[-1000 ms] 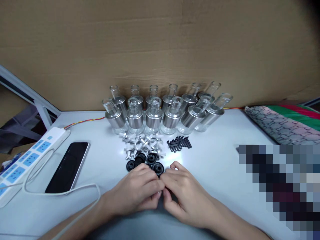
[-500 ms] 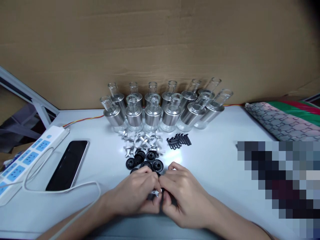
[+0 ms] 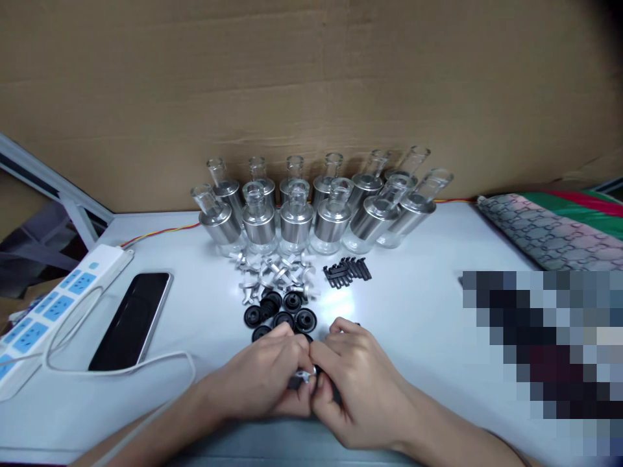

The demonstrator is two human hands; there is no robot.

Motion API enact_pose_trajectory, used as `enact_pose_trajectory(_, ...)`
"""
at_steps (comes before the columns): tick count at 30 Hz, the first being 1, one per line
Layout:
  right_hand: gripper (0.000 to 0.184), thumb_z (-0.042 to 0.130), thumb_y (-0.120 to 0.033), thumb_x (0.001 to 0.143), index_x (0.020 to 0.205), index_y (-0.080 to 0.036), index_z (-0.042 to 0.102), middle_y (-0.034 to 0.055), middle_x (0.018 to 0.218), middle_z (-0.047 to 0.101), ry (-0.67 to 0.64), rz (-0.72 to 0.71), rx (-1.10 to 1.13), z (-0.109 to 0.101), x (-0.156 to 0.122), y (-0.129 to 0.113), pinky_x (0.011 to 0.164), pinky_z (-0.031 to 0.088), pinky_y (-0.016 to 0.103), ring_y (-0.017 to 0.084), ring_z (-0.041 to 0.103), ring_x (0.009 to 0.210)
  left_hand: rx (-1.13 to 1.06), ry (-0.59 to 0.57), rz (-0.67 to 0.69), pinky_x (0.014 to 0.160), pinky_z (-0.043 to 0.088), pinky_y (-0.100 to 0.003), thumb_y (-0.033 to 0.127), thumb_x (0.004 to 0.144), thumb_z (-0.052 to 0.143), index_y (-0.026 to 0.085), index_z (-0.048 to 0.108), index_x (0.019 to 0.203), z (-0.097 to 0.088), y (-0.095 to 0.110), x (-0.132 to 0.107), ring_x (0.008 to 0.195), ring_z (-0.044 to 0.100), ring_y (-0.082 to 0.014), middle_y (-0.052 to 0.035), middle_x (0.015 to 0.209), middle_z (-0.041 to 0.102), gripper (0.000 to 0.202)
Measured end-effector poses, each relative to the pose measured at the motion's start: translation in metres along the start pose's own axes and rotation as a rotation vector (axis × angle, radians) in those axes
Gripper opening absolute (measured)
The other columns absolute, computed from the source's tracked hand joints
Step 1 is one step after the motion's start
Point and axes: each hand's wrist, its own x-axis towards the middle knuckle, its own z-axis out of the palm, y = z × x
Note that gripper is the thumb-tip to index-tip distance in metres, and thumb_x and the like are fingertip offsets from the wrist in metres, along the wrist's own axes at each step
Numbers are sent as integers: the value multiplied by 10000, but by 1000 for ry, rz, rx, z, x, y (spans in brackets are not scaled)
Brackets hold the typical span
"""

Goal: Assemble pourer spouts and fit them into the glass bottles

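Close together at the table's front edge, my left hand [image 3: 270,370] and my right hand [image 3: 363,386] are both closed, fingertips meeting. Pinched in my left hand is a small silvery metal spout piece [image 3: 304,375], mostly covered by the fingers. My right hand grips a black part [image 3: 337,392]; its shape is largely hidden. Just beyond my fingers lie several round black caps [image 3: 305,320]. Behind these is a pile of silvery spout pieces [image 3: 280,272], with small black levers [image 3: 347,271] to its right.
Several glass bottles with metal sleeves [image 3: 296,224] stand in two rows at the back, before a cardboard wall [image 3: 272,84]. A phone [image 3: 131,321], a white cable [image 3: 165,360] and a power strip [image 3: 58,311] lie left. A patterned cushion [image 3: 555,230] sits at the right.
My right hand's thumb has shifted slightly around the black part. Both hands stay together in nearly the same place, and the view has tilted a little.
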Motion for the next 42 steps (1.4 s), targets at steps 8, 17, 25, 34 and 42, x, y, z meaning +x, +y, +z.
enact_pose_trajectory(8, 133, 383, -162, 635, 604, -183, 510, -13, 450, 514, 2, -17, -2, 0, 1, -1, 535, 338, 295, 116, 367, 393, -49, -17, -31, 600, 411, -211, 162, 887, 467, 212, 387, 885, 2, -1, -2, 610, 509, -110, 29, 712, 541, 95)
enact_pose_trajectory(17, 98, 366, -150, 603, 564, -225, 316, -43, 437, 395, 15, -15, 79, -4, 3, 6, 531, 333, 291, 114, 267, 412, -22, 2, 14, 605, 411, -222, 73, 787, 434, 220, 351, 860, 0, 2, -1, 530, 459, -102, 42, 664, 529, 184)
enact_pose_trajectory(25, 137, 381, -129, 702, 643, -234, 315, -43, 503, 382, 63, 38, 183, -11, 6, 14, 541, 357, 272, 133, 344, 477, 15, 80, 32, 602, 440, -227, 62, 809, 445, 222, 355, 915, -10, 0, 4, 571, 496, -99, 14, 733, 563, 212)
enact_pose_trajectory(34, 233, 462, -209, 919, 861, -174, 685, 60, 787, 639, 102, 295, 122, -42, 14, 40, 621, 466, 284, 175, 604, 707, 73, 145, 6, 615, 462, -250, 50, 823, 462, 216, 384, 949, -14, -8, 4, 627, 547, -116, -7, 752, 585, 222)
enact_pose_trajectory(42, 173, 540, -207, 888, 897, -211, 713, 39, 844, 720, -235, 300, 130, -65, 8, 64, 672, 510, 300, 175, 655, 739, 161, 151, 31, 660, 473, -277, 66, 848, 488, 200, 417, 927, -14, -8, 7, 659, 612, -118, -23, 769, 643, 171)
